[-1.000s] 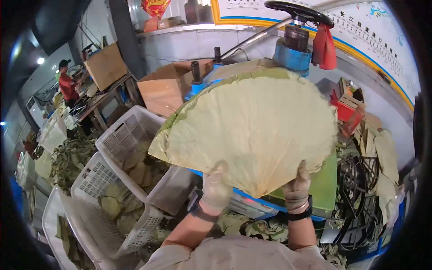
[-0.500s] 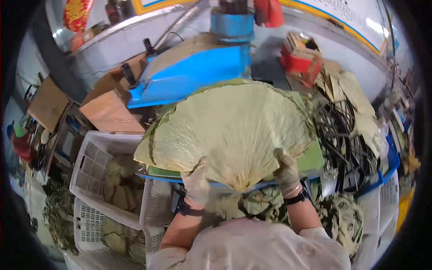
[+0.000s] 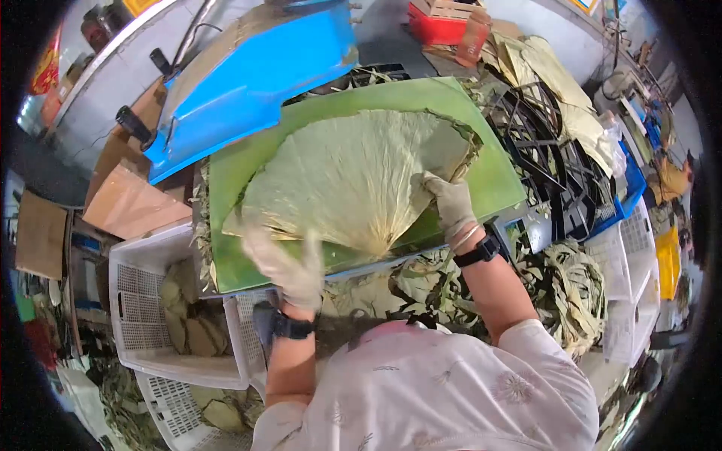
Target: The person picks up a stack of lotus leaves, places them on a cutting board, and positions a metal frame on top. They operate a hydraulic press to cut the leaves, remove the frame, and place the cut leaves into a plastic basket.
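Note:
A stack of dried lotus leaves [image 3: 346,173], fan-shaped and pale green, lies on a green cutting board [image 3: 481,143]. Its pointed end faces me, close to the board's front edge. My gloved right hand [image 3: 453,207] grips the stack's lower right edge, its thumb on the top leaf. Off the lower left edge, my gloved left hand [image 3: 284,263] is over the board, empty, fingers apart and smeared by motion. Beyond the board stands a blue machine arm [image 3: 248,98] with black handles.
White plastic crates [image 3: 177,364] with cut leaf pieces stand at left, beside a cardboard box [image 3: 135,199]. Black strips [image 3: 553,165] and flat leaves [image 3: 549,71] lie at right. Leaf scraps [image 3: 429,282] are heaped between me and the board. A red box [image 3: 432,26] sits at the back.
The leaf stack has come down flat onto the board, where both hands held it tilted up before. My left hand has let go and moved left; my right still grips the edge.

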Action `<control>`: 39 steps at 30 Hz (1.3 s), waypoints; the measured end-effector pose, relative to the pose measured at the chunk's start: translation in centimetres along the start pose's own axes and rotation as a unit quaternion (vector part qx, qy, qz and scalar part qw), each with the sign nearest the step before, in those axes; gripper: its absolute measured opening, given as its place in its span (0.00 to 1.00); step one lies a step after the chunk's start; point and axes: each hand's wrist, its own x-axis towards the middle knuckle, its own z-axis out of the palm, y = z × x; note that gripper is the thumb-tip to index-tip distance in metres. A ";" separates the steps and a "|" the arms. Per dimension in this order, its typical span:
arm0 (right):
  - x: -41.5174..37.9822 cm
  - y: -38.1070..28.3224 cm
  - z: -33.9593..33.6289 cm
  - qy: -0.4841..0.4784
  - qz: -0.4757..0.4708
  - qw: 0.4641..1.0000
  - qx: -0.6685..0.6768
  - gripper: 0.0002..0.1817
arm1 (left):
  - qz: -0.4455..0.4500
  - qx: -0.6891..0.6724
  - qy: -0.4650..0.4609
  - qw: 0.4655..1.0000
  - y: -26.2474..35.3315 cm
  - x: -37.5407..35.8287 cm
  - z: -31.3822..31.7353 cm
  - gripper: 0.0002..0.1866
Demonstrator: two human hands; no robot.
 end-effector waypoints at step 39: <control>16.8 -11.2 -28.8 0.111 -0.164 0.820 -0.537 0.16 | 0.140 -0.056 -0.329 0.932 4.1 -4.0 4.3 0.29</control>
